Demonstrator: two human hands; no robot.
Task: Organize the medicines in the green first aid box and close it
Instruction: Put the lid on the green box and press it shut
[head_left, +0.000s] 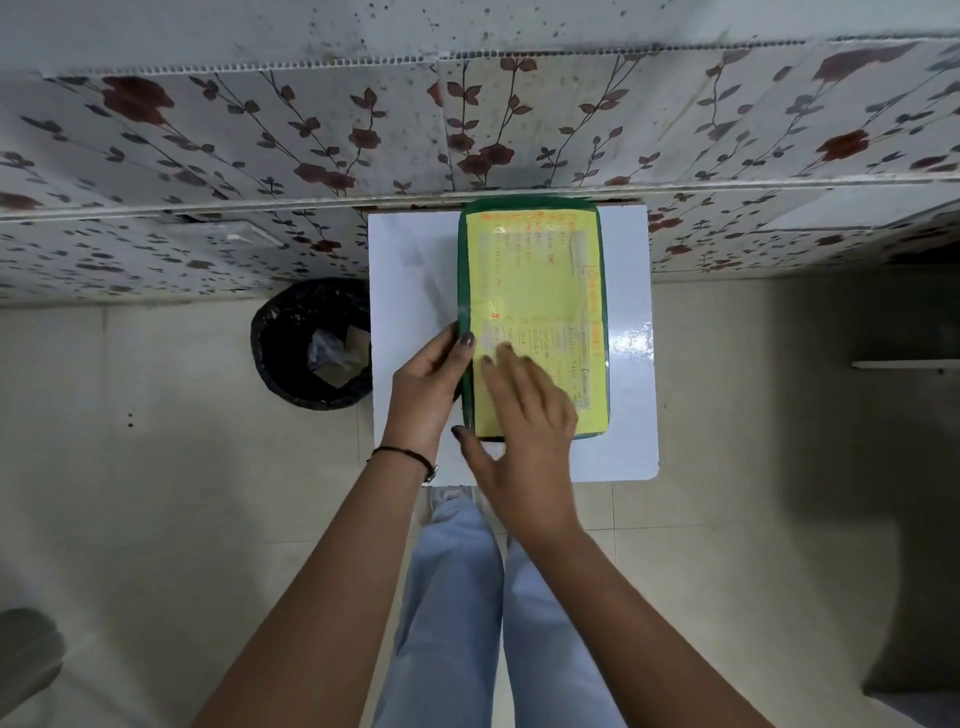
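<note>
Your left hand (423, 387) grips the left edge of the green first aid box (535, 317) on the small white table (410, 260), your right hand (524, 415) lies open and flat on its lid, so an uneven press may slide it sideways.

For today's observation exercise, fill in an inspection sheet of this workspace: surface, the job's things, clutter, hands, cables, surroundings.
Surface: small white table, glossy, set against a floral-patterned wall.
Job's things: green first aid box lies flat on the table, lid down, a yellow handwritten sheet covering its top; no medicines in sight.
Clutter: nothing seen on the table besides the box.
Hands: left hand grips the box's left edge, thumb on the lid; right hand rests open and flat on the lid near the front corner.
Cables: nothing seen.
Surroundings: black bin with scraps inside stands on the tiled floor left of the table.
</note>
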